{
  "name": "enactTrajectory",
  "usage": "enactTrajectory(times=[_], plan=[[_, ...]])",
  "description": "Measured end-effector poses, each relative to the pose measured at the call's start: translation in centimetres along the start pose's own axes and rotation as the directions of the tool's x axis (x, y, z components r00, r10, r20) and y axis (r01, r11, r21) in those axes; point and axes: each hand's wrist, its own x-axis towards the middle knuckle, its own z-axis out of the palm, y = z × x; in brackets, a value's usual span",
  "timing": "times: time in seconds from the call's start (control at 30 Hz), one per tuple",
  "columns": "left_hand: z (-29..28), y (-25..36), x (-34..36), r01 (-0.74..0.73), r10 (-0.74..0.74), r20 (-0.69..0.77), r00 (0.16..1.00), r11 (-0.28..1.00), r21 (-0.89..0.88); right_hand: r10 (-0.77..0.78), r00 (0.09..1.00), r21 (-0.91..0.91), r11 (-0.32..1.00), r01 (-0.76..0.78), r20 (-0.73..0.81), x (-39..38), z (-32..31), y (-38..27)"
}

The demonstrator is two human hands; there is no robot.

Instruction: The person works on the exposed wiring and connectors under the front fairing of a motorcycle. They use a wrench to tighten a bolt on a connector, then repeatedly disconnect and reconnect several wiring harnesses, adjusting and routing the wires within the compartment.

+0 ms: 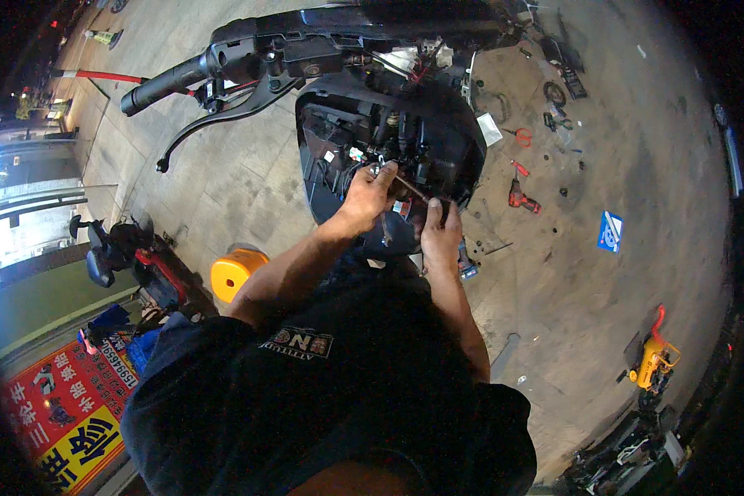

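Note:
Both my hands are over the open black compartment (455, 136) of a scooter, which is packed with cables and dark parts. A thin, rod-like piece (412, 189) slants between my hands; its exact kind does not show. My left hand (370, 197) pinches its upper end beside a small shiny metal part. My right hand (441, 234) is closed at its lower end, fingers partly hidden. Below my left hand, a slim metal piece (385, 228) hangs or lies against the dark housing; I cannot tell which.
Across the top stretches a handlebar (165, 85) with a brake lever (215, 121). A yellow stool (238, 273) stands at left. On the floor at right lie a red drill (522, 198), red-handled pliers (522, 136), a blue packet (610, 231) and a yellow machine (655, 362).

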Motion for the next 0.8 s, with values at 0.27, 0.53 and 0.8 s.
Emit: enactTrajectory(times=[0.27,0.53,0.8], plan=[[-0.2,0.0,-0.4,0.092,-0.093,0.079,0.992,0.996,0.024,0.015,0.989,0.212,0.976,-0.047,0.150,2.3,-2.2,-4.9],[0.1,0.9,0.2,0.069,-0.069,0.049,0.996,0.998,0.005,0.124,0.986,0.359,0.920,-0.158,0.115,1.3,-1.0,-4.0],[-1.6,0.5,0.3,0.031,-0.023,0.192,0.981,0.999,-0.042,-0.015,0.994,0.287,0.958,-0.016,0.104,-0.2,-0.6,-3.4]])
